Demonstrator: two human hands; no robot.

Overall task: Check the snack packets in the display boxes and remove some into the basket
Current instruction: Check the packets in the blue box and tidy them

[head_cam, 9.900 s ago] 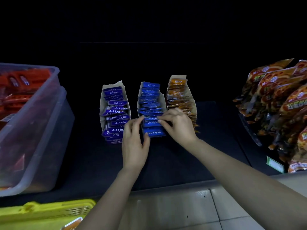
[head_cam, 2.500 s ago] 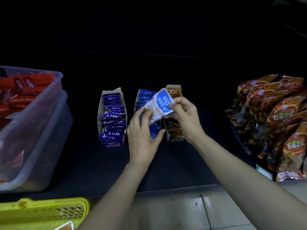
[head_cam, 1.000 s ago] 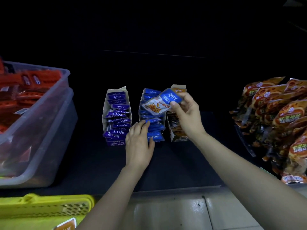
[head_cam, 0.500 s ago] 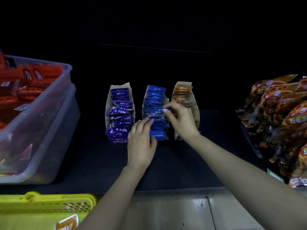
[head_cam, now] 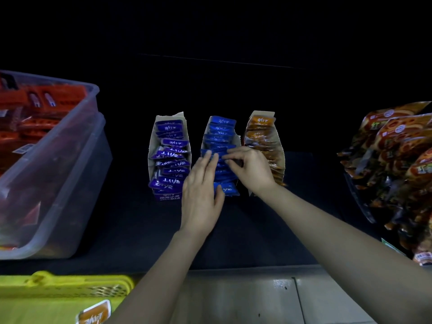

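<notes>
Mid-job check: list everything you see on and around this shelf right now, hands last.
display boxes: three, pale card, side by side on the dark shelf
purple packets: one row, purple, left box
blue packets: one row, blue, middle box
orange packets: one row, orange-brown, right box
clear bins: two, stacked, far left, holding red packets
basket: one, yellow, lower left
loose packet: one, orange, in the basket
snack bags: many, orange, far right
left hand: straight fingers resting on blue packets
right hand: fingertips pinching blue packets
</notes>
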